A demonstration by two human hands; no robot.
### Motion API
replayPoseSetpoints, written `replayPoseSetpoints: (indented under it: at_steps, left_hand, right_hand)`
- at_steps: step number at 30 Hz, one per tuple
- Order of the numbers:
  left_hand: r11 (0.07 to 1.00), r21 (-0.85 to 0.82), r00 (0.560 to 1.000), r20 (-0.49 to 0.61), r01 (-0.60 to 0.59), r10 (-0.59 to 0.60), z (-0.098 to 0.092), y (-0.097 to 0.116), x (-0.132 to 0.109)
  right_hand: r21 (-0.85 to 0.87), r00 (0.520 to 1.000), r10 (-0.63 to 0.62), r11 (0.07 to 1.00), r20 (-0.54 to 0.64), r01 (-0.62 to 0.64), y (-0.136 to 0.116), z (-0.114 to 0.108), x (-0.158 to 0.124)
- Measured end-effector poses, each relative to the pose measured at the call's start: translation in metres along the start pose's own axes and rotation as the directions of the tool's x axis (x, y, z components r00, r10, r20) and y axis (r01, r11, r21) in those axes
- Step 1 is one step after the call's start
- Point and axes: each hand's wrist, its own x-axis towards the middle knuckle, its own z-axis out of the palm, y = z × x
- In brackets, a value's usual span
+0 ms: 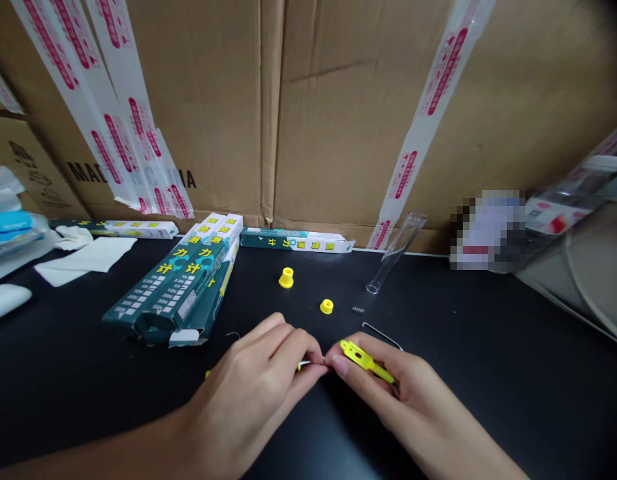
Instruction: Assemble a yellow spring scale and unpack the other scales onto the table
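Head view, single entry.

Held items: a flat yellow plastic part [364,360] with cut-out holes, pinched in the right hand [388,390] between thumb and fingers, lying at a slant across the fingers. A thin metal pin [304,364] is pinched at the fingertips of the left hand [248,387]. Both hands are closed in fine grips, not clenched, and their fingertips meet at centre near. Whether the pin touches the yellow part is hidden by the fingers. A sliver of yellow also shows under the left hand; what it belongs to cannot be told.

Loose on the black bench top [493,393], just far of the hands: two yellow plastic caps, one upright [286,279], one lower [326,306]; a tiny coiled spring [358,309]; a bent wire [381,335] near the right hand; a clear tube [396,253], tilted against the far wall.

Left and far: green-and-white printed cartons [173,283] in a heap, another carton [296,240], white paper sheets [86,260]. Behind stands a taped cardboard box wall [188,100].

Risk notes: the pin is thin and held only at the fingertips, so a slight slip could drop it. The spring is small enough to be lost if brushed. The tube rests on a narrow contact and could roll or fall if knocked.
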Motion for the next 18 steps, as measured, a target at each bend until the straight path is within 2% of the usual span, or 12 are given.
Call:
replayPoseSetpoints:
  at_steps: [6,12,18]
  left_hand:
    - [0.996,-0.073,0.998,-0.030,0.060,-0.063,0.001,-0.004,0.001]
    - [0.985,-0.106,0.990,-0.030,0.136,-0.140,0.002,-0.005,0.002]
    - [0.970,-0.126,0.978,-0.009,0.207,-0.209,0.004,-0.006,0.003]
  right_hand:
    - [-0.102,0.989,-0.079,0.993,-0.124,0.066,-0.003,0.004,-0.008]
    - [-0.169,0.990,-0.139,0.977,-0.037,0.131,0.000,0.009,-0.011]
    - [-0.212,0.972,-0.230,0.953,-0.048,0.215,0.002,0.012,-0.011]
